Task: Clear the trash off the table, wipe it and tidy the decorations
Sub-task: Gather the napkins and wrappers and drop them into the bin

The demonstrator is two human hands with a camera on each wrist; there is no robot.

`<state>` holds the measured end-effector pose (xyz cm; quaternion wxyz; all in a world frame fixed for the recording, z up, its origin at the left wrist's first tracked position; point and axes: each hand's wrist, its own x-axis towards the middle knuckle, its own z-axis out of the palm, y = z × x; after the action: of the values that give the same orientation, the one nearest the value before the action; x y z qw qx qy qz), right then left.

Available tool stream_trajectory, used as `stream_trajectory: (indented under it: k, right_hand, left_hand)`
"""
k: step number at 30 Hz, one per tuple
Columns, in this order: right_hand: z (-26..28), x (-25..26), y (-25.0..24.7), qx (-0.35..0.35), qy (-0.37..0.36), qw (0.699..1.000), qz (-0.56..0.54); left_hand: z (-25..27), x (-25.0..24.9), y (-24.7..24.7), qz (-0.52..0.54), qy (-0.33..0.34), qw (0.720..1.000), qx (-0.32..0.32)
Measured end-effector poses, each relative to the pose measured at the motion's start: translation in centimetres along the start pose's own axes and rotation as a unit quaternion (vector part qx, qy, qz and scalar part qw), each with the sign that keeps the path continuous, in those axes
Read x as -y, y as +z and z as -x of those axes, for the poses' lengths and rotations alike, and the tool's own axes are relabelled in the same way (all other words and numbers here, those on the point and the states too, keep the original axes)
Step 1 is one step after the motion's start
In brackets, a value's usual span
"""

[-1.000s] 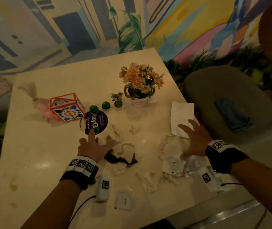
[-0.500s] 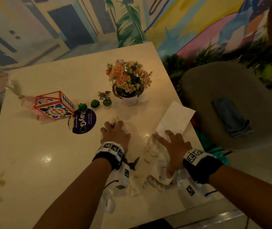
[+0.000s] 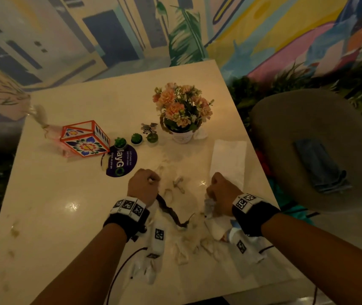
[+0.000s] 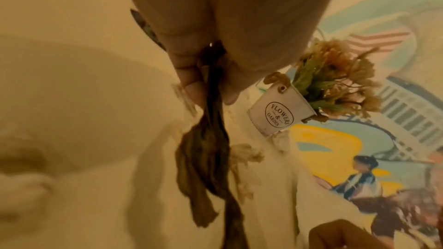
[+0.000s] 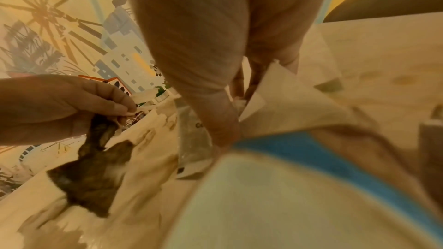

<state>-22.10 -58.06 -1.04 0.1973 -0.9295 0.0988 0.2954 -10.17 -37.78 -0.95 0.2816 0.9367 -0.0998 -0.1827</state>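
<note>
The head camera is looking steeply down from above onto the tabletop [image 3: 70,216], facing the mural wall. Each wrist camera is sitting very close behind its own palm, peering along the fingers just above the surface. The dark wrapper [image 4: 203,158] is appearing in all three views, and the flower pot [image 3: 182,135] in two.
</note>
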Motion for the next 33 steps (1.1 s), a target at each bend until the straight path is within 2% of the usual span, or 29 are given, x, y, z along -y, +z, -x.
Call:
stream_trajectory:
  k: [2, 5, 7, 9, 13, 15, 18, 20, 22, 24, 26, 28, 30, 33]
  right_hand:
    - [-0.3, 0.1, 0.0, 0.016, -0.016, 1.000, -0.008]
    - [-0.4, 0.4, 0.0, 0.009, -0.035, 0.999, 0.004]
    - [-0.3, 0.5, 0.0, -0.001, -0.041, 0.999, 0.019]
    - [0.0, 0.6, 0.3, -0.012, -0.052, 0.998, 0.013]
    - [1.1, 1.1, 1.0, -0.062, -0.090, 0.994, 0.008]
    - [1.8, 1.1, 1.6, -0.114, -0.118, 0.986, 0.008]
    - [3.0, 0.4, 2.1, -0.184, -0.084, 0.979, -0.031]
    - [3.9, -0.5, 1.9, -0.222, -0.016, 0.966, -0.129]
    - [4.6, -1.6, 1.4, -0.244, 0.049, 0.937, -0.247]
    - [5.3, -2.4, 0.9, -0.247, 0.095, 0.897, -0.354]
    - [5.8, -3.1, 0.8, -0.223, 0.126, 0.882, -0.397]
    - [6.2, -3.8, 1.2, -0.218, 0.133, 0.899, -0.357]
    - [6.8, -4.2, 1.7, -0.202, 0.137, 0.916, -0.319]
    - [7.8, -4.4, 2.8, -0.150, 0.147, 0.942, -0.263]
  left_hand:
    - [0.7, 0.2, -0.6, -0.005, 0.025, 0.999, 0.030]
    - [1.5, 0.1, -0.4, -0.038, 0.057, 0.986, 0.153]
    - [1.7, -0.4, 0.2, -0.134, 0.086, 0.961, 0.226]
    - [1.9, -0.8, 1.3, -0.236, 0.121, 0.929, 0.257]
    - [1.4, -1.6, 2.7, -0.281, 0.153, 0.915, 0.247]
    - [1.2, -1.8, 3.2, -0.271, 0.182, 0.921, 0.213]
    - [1.0, -1.5, 3.8, -0.219, 0.211, 0.938, 0.168]
    - [0.8, -1.6, 3.9, -0.193, 0.190, 0.950, 0.158]
    - [0.7, -2.2, 3.8, -0.151, 0.151, 0.969, 0.122]
    - [0.4, -3.4, 3.4, -0.049, 0.082, 0.992, 0.087]
    - [0.4, -5.4, 3.1, 0.090, 0.022, 0.992, 0.080]
    - [0.2, -7.5, 3.4, 0.152, 0.006, 0.984, 0.093]
    - [-0.2, -9.6, 4.2, 0.198, -0.022, 0.970, 0.139]
    - [-1.4, -12.1, 5.9, 0.199, -0.098, 0.956, 0.193]
